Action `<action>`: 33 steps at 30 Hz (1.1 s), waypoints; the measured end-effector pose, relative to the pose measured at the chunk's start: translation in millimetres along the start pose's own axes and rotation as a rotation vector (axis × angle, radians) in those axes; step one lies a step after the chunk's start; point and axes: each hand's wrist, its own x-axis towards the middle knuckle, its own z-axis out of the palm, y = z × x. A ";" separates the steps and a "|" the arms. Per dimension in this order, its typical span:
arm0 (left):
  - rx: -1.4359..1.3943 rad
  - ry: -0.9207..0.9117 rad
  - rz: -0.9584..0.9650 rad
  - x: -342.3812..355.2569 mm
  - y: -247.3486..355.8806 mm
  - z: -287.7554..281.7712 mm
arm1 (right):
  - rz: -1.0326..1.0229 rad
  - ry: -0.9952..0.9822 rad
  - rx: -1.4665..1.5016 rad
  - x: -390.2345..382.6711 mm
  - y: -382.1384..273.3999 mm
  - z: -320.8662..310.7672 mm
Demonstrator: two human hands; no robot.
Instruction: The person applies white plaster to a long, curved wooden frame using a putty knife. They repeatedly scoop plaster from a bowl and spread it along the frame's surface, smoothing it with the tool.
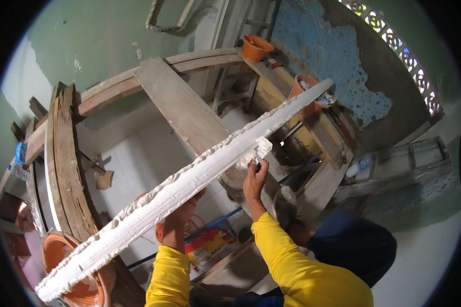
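A long white moulding strip (200, 171) runs slantwise across the view, from the lower left up to the right. Thick, lumpy wet plaster lines its upper edge. My left hand (179, 215) grips the strip from below near its middle, with most of its fingers hidden behind it. Just beneath the strip, to the right, my right hand (254, 180) is closed around what looks like a putty knife, its handle mostly covered by the fingers. A lump of white plaster (263, 147) sits at the tool's end, close to the strip's lower edge.
A wide plank (182, 102) lies across scaffold beams (107, 92). Orange buckets stand at the lower left (61, 250), the back (256, 48) and behind the strip's right end (305, 87). Below is a tiled floor (133, 158). A wooden frame (410, 166) is at right.
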 end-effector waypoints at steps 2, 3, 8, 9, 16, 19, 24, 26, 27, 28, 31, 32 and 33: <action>-0.019 0.026 0.013 -1.6 4.5 20.0 | 0.009 0.052 -0.107 -7.1 -2.1 19.7; -0.028 0.006 -0.009 -0.5 8.3 24.6 | 0.022 0.063 -0.072 -10.6 -5.9 27.1; -0.104 0.010 -0.047 0.9 11.7 35.6 | -0.102 0.140 -0.042 -22.1 -12.5 52.8; -0.110 0.000 -0.033 -1.5 16.3 37.2 | -0.080 0.124 -0.009 -29.1 -20.6 61.6; -0.123 -0.007 -0.062 2.2 6.4 32.1 | -0.106 0.148 -0.069 -49.5 -21.0 60.7; -0.095 -0.059 -0.062 1.8 13.2 26.1 | -0.099 0.118 -0.096 -63.5 -35.9 65.9; -0.131 -0.025 -0.075 1.6 8.0 39.2 | -0.029 0.052 -0.141 -105.0 -34.2 60.0; -0.133 -0.039 -0.069 1.9 11.1 33.1 | -0.002 -0.001 -0.105 -125.2 -40.3 60.2; -0.136 -0.050 -0.074 2.4 9.8 30.9 | -0.034 0.045 -0.136 -130.9 -37.6 60.2; -0.135 -0.044 -0.066 1.7 12.4 29.5 | 0.019 0.024 -0.127 -133.8 -41.5 58.4; -0.148 -0.025 -0.057 2.0 12.4 29.8 | 0.120 0.021 -0.154 -121.6 -46.3 38.4; -0.161 -0.015 -0.048 1.5 10.3 32.4 | 0.042 0.039 -0.181 -108.9 -50.4 35.8; -0.172 -0.009 -0.032 1.1 10.2 34.5 | -0.042 0.055 -0.202 -94.2 -57.2 35.8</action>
